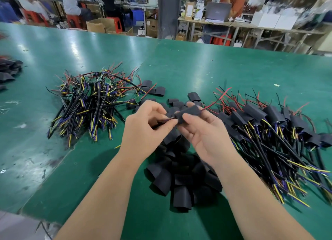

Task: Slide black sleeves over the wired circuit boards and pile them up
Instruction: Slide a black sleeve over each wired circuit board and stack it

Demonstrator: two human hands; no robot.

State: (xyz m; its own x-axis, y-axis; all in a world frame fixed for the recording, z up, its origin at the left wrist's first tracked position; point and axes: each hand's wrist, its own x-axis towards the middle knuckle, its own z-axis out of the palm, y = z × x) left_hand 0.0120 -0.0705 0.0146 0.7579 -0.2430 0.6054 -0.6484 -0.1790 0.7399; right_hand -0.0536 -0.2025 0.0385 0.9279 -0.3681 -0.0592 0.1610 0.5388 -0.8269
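Observation:
Above the green table (197, 64), my right hand (203, 132) grips a black sleeve (188, 112) with red wires sticking out of its far end. My left hand (145, 126) pinches the black cable at the sleeve's near end. The board inside the sleeve is hidden. A heap of bare wired circuit boards (89, 103) lies to the left. A pile of sleeved boards (273, 132) spreads to the right. Loose black sleeves (181, 178) lie heaped under my hands, and more black sleeves (154, 89) are scattered behind them.
More dark sleeves (9, 69) lie at the table's far left edge. The table's near edge runs across the lower left corner. Behind the table, people sit at benches with cardboard boxes (100, 25), red stools and a laptop (217, 11).

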